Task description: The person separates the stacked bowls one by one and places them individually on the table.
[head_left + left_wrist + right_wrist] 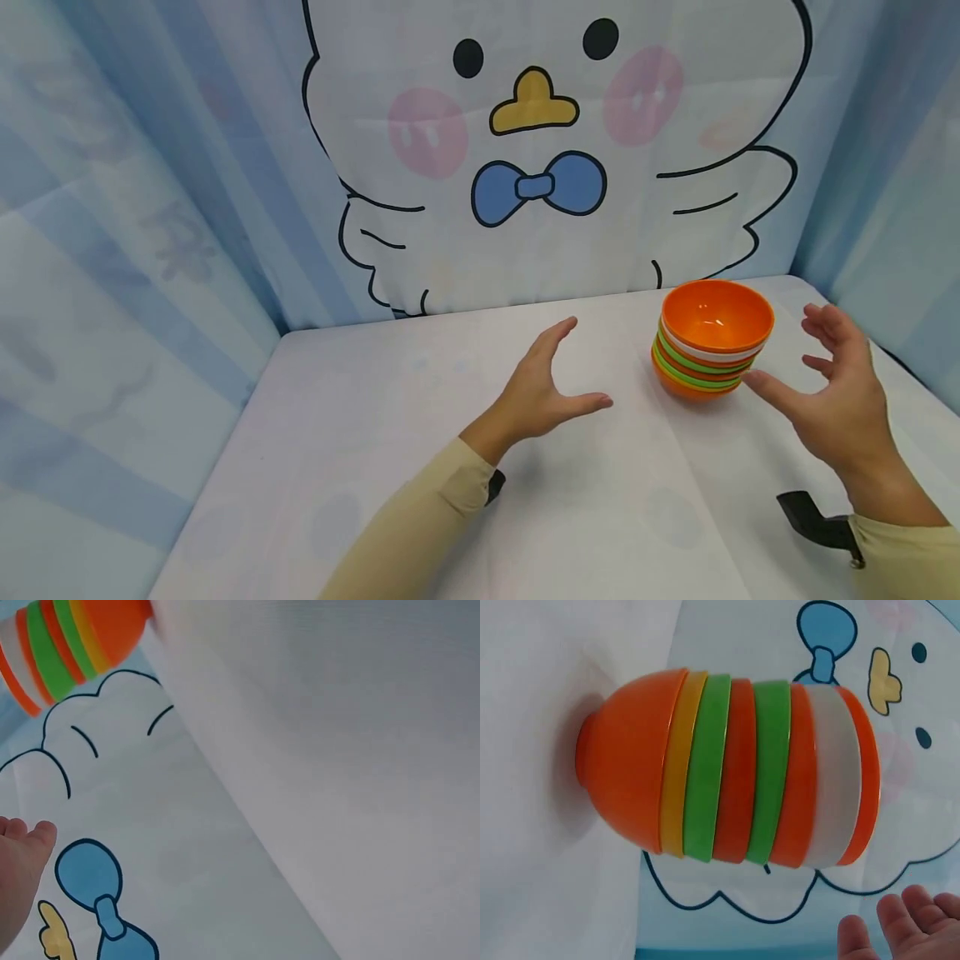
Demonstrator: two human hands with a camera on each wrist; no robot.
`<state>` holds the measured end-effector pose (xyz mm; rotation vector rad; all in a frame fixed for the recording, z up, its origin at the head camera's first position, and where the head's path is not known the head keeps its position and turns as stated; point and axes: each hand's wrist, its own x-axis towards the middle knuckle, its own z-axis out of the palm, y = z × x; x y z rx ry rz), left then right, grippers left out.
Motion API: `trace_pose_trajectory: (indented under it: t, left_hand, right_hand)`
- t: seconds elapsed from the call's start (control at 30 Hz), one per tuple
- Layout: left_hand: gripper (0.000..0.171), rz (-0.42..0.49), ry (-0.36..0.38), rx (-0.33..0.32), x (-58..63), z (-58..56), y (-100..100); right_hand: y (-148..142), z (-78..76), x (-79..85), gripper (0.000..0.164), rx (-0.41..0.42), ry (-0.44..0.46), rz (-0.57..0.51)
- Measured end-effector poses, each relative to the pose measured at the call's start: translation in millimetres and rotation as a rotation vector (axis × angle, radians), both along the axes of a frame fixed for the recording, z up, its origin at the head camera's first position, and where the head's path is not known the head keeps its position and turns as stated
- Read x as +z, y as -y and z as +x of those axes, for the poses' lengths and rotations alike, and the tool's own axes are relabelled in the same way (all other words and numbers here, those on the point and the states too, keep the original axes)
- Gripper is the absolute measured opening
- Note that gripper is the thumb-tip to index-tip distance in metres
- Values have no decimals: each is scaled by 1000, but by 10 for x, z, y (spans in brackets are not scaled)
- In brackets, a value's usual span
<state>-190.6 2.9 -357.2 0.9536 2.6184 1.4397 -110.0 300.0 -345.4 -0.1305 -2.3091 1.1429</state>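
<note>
A stack of several nested bowls [712, 333] in orange, white, green and yellow stands upright on the white table, right of centre in the head view. My right hand [847, 400] is just to its right, thumb and fingers spread, the thumb tip overlapping the stack's side in that view. In the right wrist view the bowls [735, 772] fill the middle, and the fingers [907, 922] show at the lower right corner. Left of the stack, my left hand [536, 387] hovers above the table, thumb and fingers wide apart with nothing between them.
The white table [360, 433] reaches to a curtain [525, 258] with a cartoon face and blue bow tie at the back. Blue-striped curtains hang on the left [127, 292] and right [900, 192]. A black wrist mount [817, 521] sticks out by the right sleeve.
</note>
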Motion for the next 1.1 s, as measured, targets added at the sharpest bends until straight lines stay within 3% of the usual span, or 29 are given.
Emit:
trace_pose_trajectory:
  t: [0.1, 0.47, 1.1]
  left_hand:
    - [102, -2, 24, -8, 44, -54, -113]
    - [100, 19, 47, -27, 135, -291, -507]
    - [96, 51, 112, -17, 40, -509, -1035]
  right_hand:
    - [-94, -54, -18, 94, -27, 52, -26]
    - [-187, -313, -208, 105, 61, 217, -42]
    - [-229, -516, -396, 111, 132, 247, -74]
